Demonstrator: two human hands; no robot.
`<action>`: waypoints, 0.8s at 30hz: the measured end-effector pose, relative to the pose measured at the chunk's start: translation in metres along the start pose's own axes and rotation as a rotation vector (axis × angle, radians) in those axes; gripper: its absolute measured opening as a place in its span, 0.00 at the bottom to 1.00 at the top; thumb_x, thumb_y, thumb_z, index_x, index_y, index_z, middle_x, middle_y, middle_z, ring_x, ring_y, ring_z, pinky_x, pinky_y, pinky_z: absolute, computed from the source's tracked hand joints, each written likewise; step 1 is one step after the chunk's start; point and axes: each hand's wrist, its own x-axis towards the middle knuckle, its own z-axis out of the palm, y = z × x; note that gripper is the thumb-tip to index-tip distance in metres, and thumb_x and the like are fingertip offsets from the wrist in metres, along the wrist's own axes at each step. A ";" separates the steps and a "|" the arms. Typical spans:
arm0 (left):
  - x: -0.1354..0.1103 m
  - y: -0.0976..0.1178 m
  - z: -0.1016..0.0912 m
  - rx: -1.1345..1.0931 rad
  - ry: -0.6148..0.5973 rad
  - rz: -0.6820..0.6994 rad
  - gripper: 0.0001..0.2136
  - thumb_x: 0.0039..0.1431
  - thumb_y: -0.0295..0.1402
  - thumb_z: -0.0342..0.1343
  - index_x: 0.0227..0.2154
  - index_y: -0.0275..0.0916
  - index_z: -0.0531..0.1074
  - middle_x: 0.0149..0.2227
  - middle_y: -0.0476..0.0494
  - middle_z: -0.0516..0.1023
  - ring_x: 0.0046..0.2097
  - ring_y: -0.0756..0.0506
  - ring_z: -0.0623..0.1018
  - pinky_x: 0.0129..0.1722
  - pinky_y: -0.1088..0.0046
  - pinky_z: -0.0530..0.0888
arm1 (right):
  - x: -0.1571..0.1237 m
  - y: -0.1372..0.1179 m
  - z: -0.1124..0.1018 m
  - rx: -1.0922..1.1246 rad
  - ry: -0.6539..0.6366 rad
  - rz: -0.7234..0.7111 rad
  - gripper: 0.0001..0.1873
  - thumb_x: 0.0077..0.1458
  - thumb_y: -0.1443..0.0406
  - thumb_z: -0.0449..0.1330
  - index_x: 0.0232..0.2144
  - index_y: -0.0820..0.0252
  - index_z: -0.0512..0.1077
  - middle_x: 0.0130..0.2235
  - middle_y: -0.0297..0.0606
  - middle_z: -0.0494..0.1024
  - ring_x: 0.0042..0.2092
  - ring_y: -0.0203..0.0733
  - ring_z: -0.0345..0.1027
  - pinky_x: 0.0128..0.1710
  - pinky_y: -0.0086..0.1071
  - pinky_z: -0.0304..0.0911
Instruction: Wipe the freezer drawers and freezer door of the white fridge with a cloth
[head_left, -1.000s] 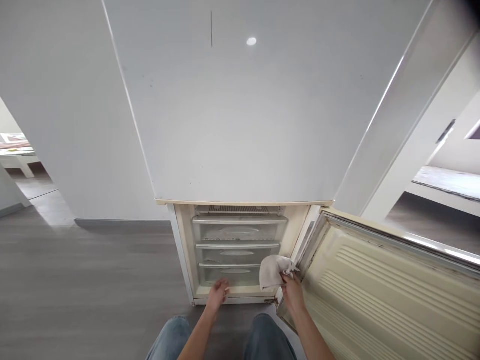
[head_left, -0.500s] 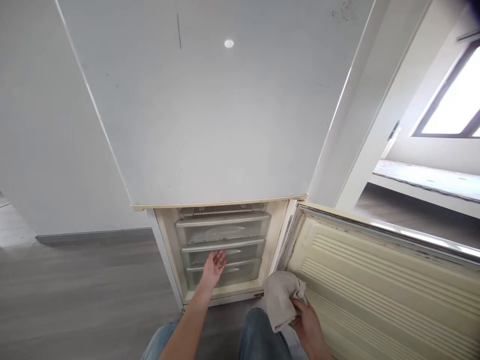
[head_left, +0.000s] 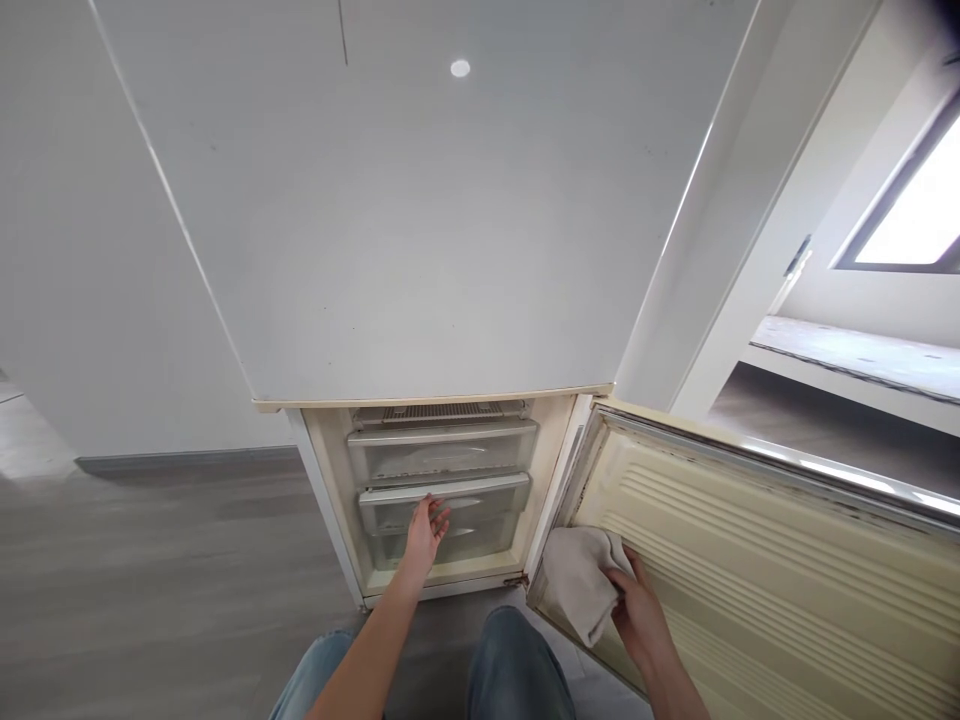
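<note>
A white fridge (head_left: 420, 230) stands in front of me with its lower freezer door (head_left: 765, 570) swung open to the right. Inside are three clear drawers. My left hand (head_left: 426, 528) reaches in with fingers spread and touches the front of the middle drawer (head_left: 442, 498), just over the bottom drawer (head_left: 480, 540). My right hand (head_left: 637, 618) grips a beige cloth (head_left: 581, 585) and presses it against the ribbed inner face of the open door, near its hinge edge. My knees in blue jeans (head_left: 517, 665) show at the bottom.
Grey wood-look floor (head_left: 150, 560) lies to the left of the fridge, with a white wall (head_left: 67, 250) behind it. To the right, past a white door frame (head_left: 757, 260), I see another room with a window (head_left: 907, 220) and a low ledge (head_left: 855, 355).
My left hand rose from the freezer's bottom edge to the middle drawer front. My right hand carried the cloth from the freezer's right edge down onto the inside of the open door.
</note>
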 end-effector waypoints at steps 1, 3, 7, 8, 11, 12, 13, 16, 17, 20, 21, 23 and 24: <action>-0.003 -0.001 -0.001 0.002 0.010 -0.007 0.12 0.58 0.39 0.56 0.40 0.38 0.70 0.41 0.47 0.77 0.37 0.50 0.76 0.33 0.72 0.73 | 0.002 0.000 -0.002 -0.019 -0.006 -0.002 0.33 0.27 0.62 0.68 0.41 0.51 0.66 0.34 0.27 0.75 0.31 0.37 0.67 0.27 0.26 0.60; -0.009 -0.002 -0.003 0.004 0.027 -0.022 0.12 0.58 0.41 0.56 0.37 0.37 0.70 0.39 0.47 0.77 0.36 0.51 0.76 0.32 0.72 0.72 | 0.007 0.002 -0.008 -0.044 -0.016 -0.002 0.32 0.28 0.62 0.68 0.41 0.51 0.66 0.33 0.27 0.75 0.32 0.37 0.67 0.26 0.26 0.59; -0.022 -0.004 -0.010 0.014 0.043 -0.050 0.12 0.58 0.42 0.54 0.33 0.37 0.70 0.38 0.47 0.77 0.34 0.51 0.76 0.33 0.72 0.72 | 0.016 0.007 -0.015 -0.062 -0.037 0.001 0.32 0.29 0.62 0.68 0.41 0.51 0.65 0.34 0.27 0.74 0.33 0.38 0.67 0.27 0.26 0.58; -0.025 -0.004 -0.012 0.021 0.045 -0.058 0.11 0.58 0.42 0.54 0.32 0.38 0.70 0.38 0.47 0.78 0.34 0.51 0.76 0.34 0.72 0.73 | 0.018 0.008 -0.016 -0.066 -0.035 0.001 0.32 0.28 0.62 0.68 0.42 0.51 0.65 0.34 0.27 0.74 0.33 0.38 0.66 0.27 0.26 0.58; -0.036 -0.006 -0.016 0.033 0.058 -0.067 0.11 0.59 0.42 0.54 0.31 0.37 0.71 0.38 0.46 0.79 0.33 0.51 0.76 0.34 0.72 0.72 | 0.022 0.008 -0.017 -0.076 -0.017 -0.013 0.33 0.28 0.62 0.69 0.41 0.50 0.66 0.36 0.28 0.73 0.33 0.37 0.66 0.27 0.26 0.58; -0.040 -0.008 -0.017 0.033 0.063 -0.063 0.12 0.59 0.42 0.54 0.32 0.37 0.71 0.37 0.46 0.79 0.32 0.51 0.76 0.33 0.73 0.72 | 0.022 0.007 -0.017 -0.079 -0.015 -0.021 0.32 0.28 0.62 0.69 0.41 0.50 0.66 0.37 0.28 0.73 0.34 0.37 0.66 0.27 0.26 0.58; -0.044 -0.009 -0.018 0.030 0.068 -0.058 0.12 0.59 0.42 0.54 0.32 0.37 0.70 0.37 0.46 0.79 0.31 0.52 0.76 0.31 0.73 0.71 | 0.023 0.006 -0.017 -0.080 -0.016 -0.026 0.32 0.28 0.62 0.69 0.41 0.51 0.66 0.37 0.28 0.73 0.34 0.37 0.66 0.28 0.26 0.59; -0.055 -0.013 -0.022 0.018 0.072 -0.058 0.11 0.58 0.41 0.55 0.35 0.38 0.70 0.36 0.48 0.78 0.28 0.53 0.75 0.28 0.75 0.70 | 0.024 0.001 -0.018 -0.084 -0.019 -0.017 0.32 0.27 0.62 0.68 0.40 0.51 0.66 0.35 0.27 0.73 0.33 0.37 0.66 0.28 0.26 0.59; -0.058 -0.015 -0.024 0.013 0.073 -0.063 0.10 0.58 0.41 0.55 0.35 0.39 0.70 0.36 0.49 0.78 0.28 0.53 0.75 0.28 0.75 0.69 | 0.024 -0.001 -0.018 -0.084 -0.013 -0.011 0.33 0.26 0.62 0.69 0.40 0.51 0.66 0.34 0.27 0.73 0.33 0.37 0.66 0.28 0.26 0.59; -0.068 -0.020 -0.032 -0.003 0.071 -0.091 0.10 0.57 0.42 0.55 0.33 0.40 0.70 0.35 0.49 0.78 0.27 0.53 0.75 0.28 0.76 0.69 | 0.028 -0.004 -0.018 -0.093 0.011 0.015 0.33 0.24 0.63 0.69 0.39 0.52 0.65 0.32 0.26 0.73 0.32 0.37 0.65 0.27 0.26 0.58; -0.071 -0.022 -0.035 -0.009 0.068 -0.101 0.11 0.57 0.43 0.56 0.32 0.40 0.70 0.35 0.49 0.78 0.27 0.54 0.75 0.28 0.76 0.70 | 0.029 -0.005 -0.018 -0.093 0.015 0.020 0.33 0.23 0.63 0.69 0.38 0.52 0.65 0.31 0.26 0.73 0.32 0.37 0.65 0.26 0.26 0.58; -0.079 -0.026 -0.041 -0.021 0.063 -0.118 0.12 0.56 0.44 0.56 0.31 0.40 0.70 0.34 0.50 0.77 0.27 0.54 0.75 0.28 0.76 0.70 | 0.032 -0.006 -0.019 -0.094 0.014 0.025 0.34 0.22 0.63 0.69 0.38 0.52 0.65 0.30 0.26 0.74 0.31 0.37 0.64 0.25 0.26 0.58; -0.083 -0.029 -0.044 -0.025 0.061 -0.125 0.12 0.56 0.44 0.56 0.31 0.40 0.70 0.34 0.50 0.76 0.27 0.54 0.75 0.28 0.76 0.70 | 0.033 -0.007 -0.020 -0.096 0.011 0.027 0.34 0.22 0.64 0.70 0.37 0.52 0.65 0.30 0.26 0.74 0.30 0.37 0.65 0.25 0.26 0.58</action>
